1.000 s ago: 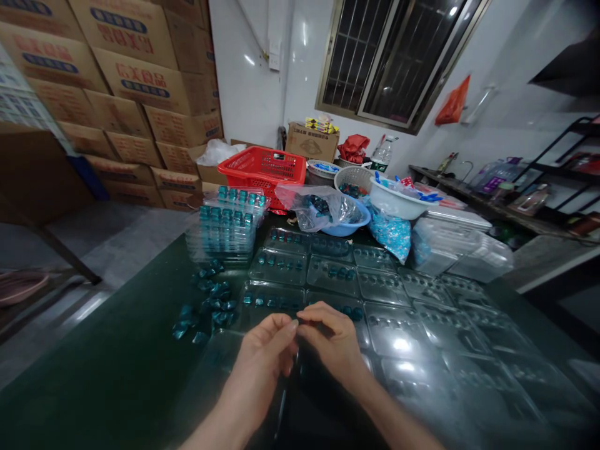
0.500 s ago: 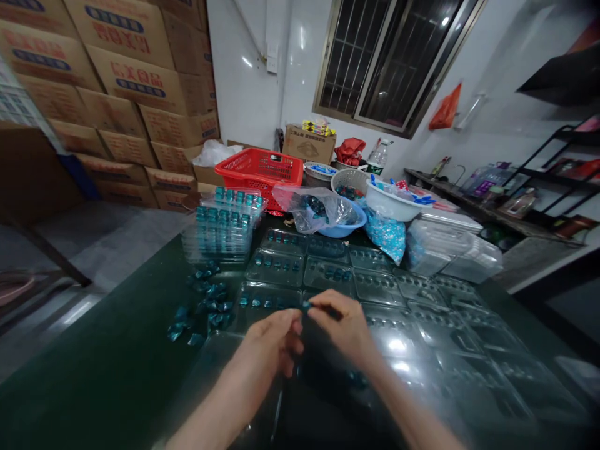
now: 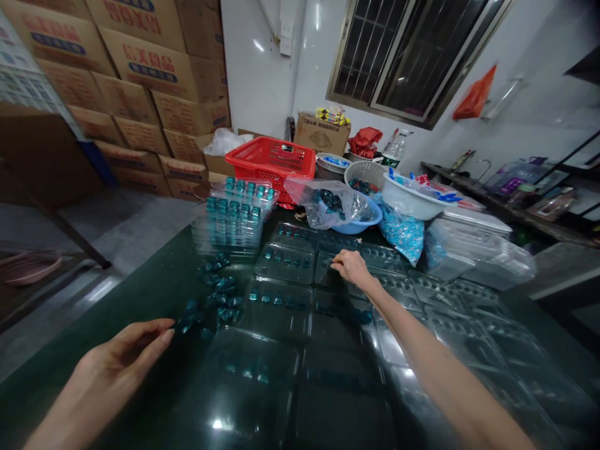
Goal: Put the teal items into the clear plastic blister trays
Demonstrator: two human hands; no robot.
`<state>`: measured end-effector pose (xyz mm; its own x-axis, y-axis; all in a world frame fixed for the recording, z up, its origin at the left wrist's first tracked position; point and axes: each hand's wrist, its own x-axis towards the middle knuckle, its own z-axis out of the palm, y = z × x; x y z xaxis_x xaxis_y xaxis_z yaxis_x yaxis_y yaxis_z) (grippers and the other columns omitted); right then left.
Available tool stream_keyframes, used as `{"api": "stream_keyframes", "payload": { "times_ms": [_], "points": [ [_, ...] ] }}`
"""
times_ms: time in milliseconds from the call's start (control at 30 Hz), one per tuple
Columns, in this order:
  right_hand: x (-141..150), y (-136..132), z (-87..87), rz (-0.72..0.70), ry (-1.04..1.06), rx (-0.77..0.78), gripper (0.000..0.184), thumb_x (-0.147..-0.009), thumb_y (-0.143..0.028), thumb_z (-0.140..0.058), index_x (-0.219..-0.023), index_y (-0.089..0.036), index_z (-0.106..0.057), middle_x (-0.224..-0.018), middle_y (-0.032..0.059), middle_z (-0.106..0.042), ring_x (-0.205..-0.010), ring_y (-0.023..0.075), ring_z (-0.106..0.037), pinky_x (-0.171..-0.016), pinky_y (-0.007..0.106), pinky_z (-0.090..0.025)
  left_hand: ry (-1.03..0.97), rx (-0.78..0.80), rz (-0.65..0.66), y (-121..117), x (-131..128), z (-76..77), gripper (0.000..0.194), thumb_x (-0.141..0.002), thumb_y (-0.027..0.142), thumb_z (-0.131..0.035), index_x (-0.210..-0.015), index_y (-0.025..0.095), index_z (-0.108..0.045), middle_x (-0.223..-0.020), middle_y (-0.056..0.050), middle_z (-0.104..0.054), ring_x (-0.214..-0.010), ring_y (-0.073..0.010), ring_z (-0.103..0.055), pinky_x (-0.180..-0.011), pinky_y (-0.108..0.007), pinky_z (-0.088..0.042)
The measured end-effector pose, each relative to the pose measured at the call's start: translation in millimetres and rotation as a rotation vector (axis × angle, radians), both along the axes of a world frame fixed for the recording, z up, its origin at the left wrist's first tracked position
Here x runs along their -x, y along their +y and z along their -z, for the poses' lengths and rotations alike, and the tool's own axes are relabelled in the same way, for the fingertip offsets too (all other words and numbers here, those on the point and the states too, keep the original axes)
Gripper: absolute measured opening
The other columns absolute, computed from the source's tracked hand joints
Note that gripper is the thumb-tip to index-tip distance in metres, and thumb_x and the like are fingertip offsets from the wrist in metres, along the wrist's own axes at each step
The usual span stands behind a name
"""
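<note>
Left hand (image 3: 117, 361) reached near loose teal-wrapped pieces (image 3: 210, 292), piled within reach on worktop (image 3: 150, 281), fingers open, empty; right hand (image 3: 352, 267) at clear blister tray (image 3: 325, 269), fingers narrow, hold unclear.

The stacked cardboard cartons (image 3: 152, 62) carry red Chinese characters ending in 食品 ("food"), above a blue band too blurred to read.

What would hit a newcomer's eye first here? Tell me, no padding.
The red plastic basket stands out first, at the far end of the dark green table. Clear blister trays holding teal pieces cover the table's middle and right, and stacked cardboard cartons rise at the left.
</note>
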<state>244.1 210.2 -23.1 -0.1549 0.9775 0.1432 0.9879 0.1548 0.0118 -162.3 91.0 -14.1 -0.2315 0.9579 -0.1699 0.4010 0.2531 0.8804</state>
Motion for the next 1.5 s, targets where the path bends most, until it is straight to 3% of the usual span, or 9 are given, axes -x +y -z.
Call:
{"api": "stream_keyframes", "payload": {
  "times_ms": [200, 367, 567, 833, 900, 1000, 1067, 1333, 1500],
  "points": [
    [9, -1, 3.4, -0.032, -0.112, 0.030, 0.025, -0.080, -0.029, -0.044, -0.073, -0.016, -0.064, -0.078, 0.0080, -0.062, -0.075, 0.0179, -0.055, -0.064, 0.026, -0.031, 0.550, -0.214, 0.315, 0, -2, 17.6, 0.042, -0.070, 0.045, -0.048, -0.104, 0.022, -0.055, -0.096, -0.005, -0.056, -0.071, -0.0177, -0.057, -0.059, -0.027, -0.045],
    [16, -13, -7.0, -0.065, -0.142, -0.028, 0.018, -0.075, -0.023, -0.051, -0.085, -0.012, -0.062, -0.075, 0.0114, -0.062, -0.077, 0.0228, -0.055, -0.065, 0.030, -0.030, 0.744, -0.214, 0.321, -3, -8, 18.3, 0.034, -0.075, 0.035, -0.042, -0.105, 0.025, -0.053, -0.097, -0.004, -0.052, -0.076, -0.0170, -0.054, -0.062, -0.027, -0.042],
    [54, -54, -22.3, -0.122, -0.014, -0.147, 0.034, -0.079, -0.024, -0.047, -0.112, -0.016, -0.047, -0.094, 0.0096, -0.059, -0.086, 0.0204, -0.053, -0.071, 0.030, -0.032, 0.600, -0.246, 0.214, 0, -7, 20.4, 0.017, -0.069, 0.031, -0.050, -0.082, 0.024, -0.058, -0.088, -0.002, -0.052, -0.069, -0.0164, -0.052, -0.060, -0.027, -0.039],
    [141, -119, -31.8, -0.474, 0.773, 0.060, 0.021, -0.080, -0.018, -0.046, -0.098, -0.020, -0.056, -0.077, 0.0009, -0.059, -0.067, 0.0119, -0.053, -0.063, 0.025, -0.041, 0.378, -0.245, 0.161, -9, -4, 2.7, 0.017, -0.071, 0.033, -0.050, -0.079, 0.019, -0.055, -0.062, 0.001, -0.055, -0.052, -0.0126, -0.050, -0.049, -0.024, -0.038],
    [160, -132, -33.6, -0.493, 0.932, 0.122, 0.020, -0.078, -0.019, -0.049, -0.097, -0.021, -0.057, -0.075, -0.0001, -0.059, -0.066, 0.0111, -0.054, -0.061, 0.024, -0.042, 0.171, -0.229, 0.161, -20, -11, -7.2, 0.022, -0.073, 0.034, -0.050, -0.086, 0.018, -0.055, -0.065, 0.001, -0.058, -0.051, -0.0113, -0.051, -0.046, -0.022, -0.039],
    [184, -144, -34.2, -0.461, 1.142, 0.225, 0.027, -0.072, -0.023, -0.058, -0.098, -0.021, -0.056, -0.074, -0.0010, -0.061, -0.061, 0.0104, -0.054, -0.057, 0.022, -0.043, -0.404, -0.172, 0.085, -33, -34, -18.3, 0.023, -0.065, 0.026, -0.062, -0.086, 0.017, -0.059, -0.063, 0.000, -0.060, -0.048, -0.0087, -0.050, -0.047, -0.021, -0.040],
    [192, -145, -33.8, -0.410, 1.300, 0.298, 0.024, -0.069, -0.025, -0.061, -0.092, -0.019, -0.056, -0.068, -0.0016, -0.060, -0.056, 0.0099, -0.055, -0.052, 0.021, -0.042, -0.555, -0.145, 0.079, -39, -53, -22.0, 0.019, -0.062, 0.021, -0.066, -0.080, 0.016, -0.062, -0.058, 0.001, -0.060, -0.048, -0.0087, -0.051, -0.051, -0.022, -0.043],
    [162, -141, -28.6, -0.348, 1.598, 0.580, 0.015, -0.073, -0.030, -0.056, -0.075, -0.015, -0.055, -0.057, -0.0027, -0.056, -0.045, 0.0079, -0.051, -0.046, 0.021, -0.042, -0.351, -0.257, 0.365, -46, -86, -29.5, 0.010, -0.067, 0.022, -0.061, -0.072, 0.014, -0.066, -0.078, -0.005, -0.060, -0.057, -0.0138, -0.057, -0.053, -0.027, -0.048],
    [159, -147, -22.2, -0.303, 1.480, 0.400, 0.010, -0.075, -0.024, -0.052, -0.079, -0.016, -0.057, -0.060, -0.0017, -0.057, -0.047, 0.0077, -0.052, -0.045, 0.019, -0.042, -0.153, -0.289, 0.296, -49, -95, -16.2, 0.022, -0.074, 0.025, -0.053, -0.093, 0.018, -0.060, -0.078, -0.004, -0.062, -0.055, -0.0138, -0.058, -0.052, -0.026, -0.049]
  ]
}}
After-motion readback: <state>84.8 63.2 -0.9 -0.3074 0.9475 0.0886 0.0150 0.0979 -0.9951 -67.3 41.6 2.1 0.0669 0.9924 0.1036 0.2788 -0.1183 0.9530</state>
